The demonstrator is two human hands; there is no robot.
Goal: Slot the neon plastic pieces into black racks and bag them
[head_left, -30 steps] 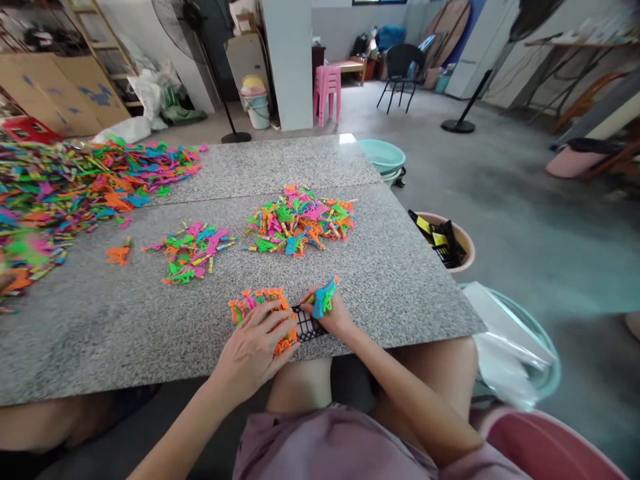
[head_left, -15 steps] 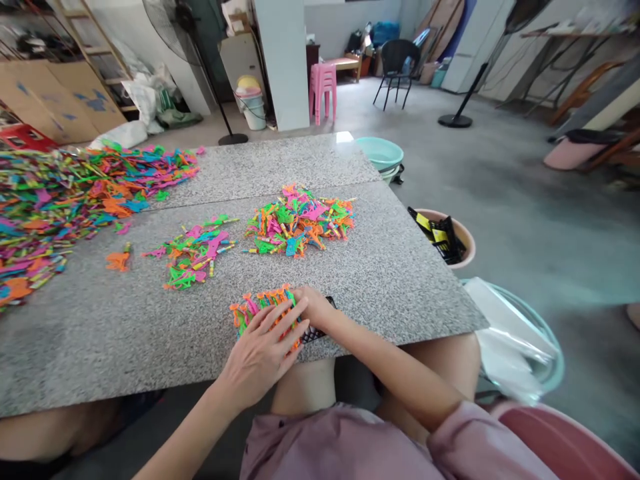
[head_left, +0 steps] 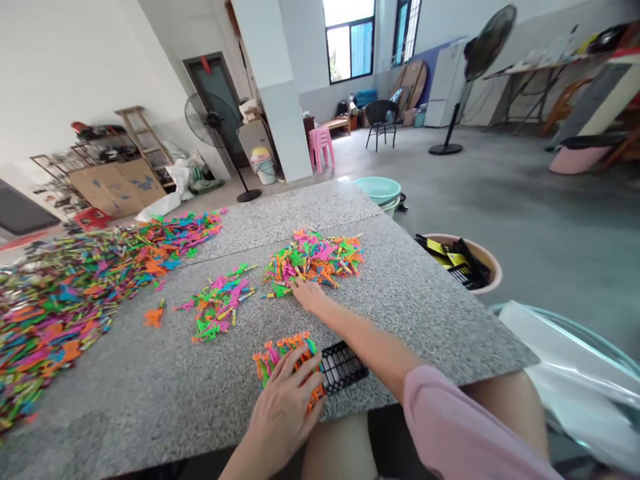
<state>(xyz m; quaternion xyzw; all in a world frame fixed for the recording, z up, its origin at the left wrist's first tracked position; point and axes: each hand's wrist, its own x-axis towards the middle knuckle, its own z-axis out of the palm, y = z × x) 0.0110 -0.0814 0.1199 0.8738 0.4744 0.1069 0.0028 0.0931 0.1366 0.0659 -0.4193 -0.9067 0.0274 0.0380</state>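
A black plastic grid tray lies at the table's near edge. Its left part is filled with rows of small colourful plastic toys, mostly orange and green, with round orange ends on top. My left hand rests over these toys, fingers spread and stretched. My right arm crosses above the tray's bare slots. Reaching forward, my right hand touches the near edge of a heap of similar toys, its fingers slightly apart. Whether a toy is between them is hard to see.
A smaller toy cluster and a lone orange toy lie left on the granite table. A large toy mound covers the far left. Beyond the right edge stands a basin with black trays.
My right hand has left the tray and moved forward to the toy heap, uncovering the tray's right part. My left hand stays on the toys. The view has tilted up.
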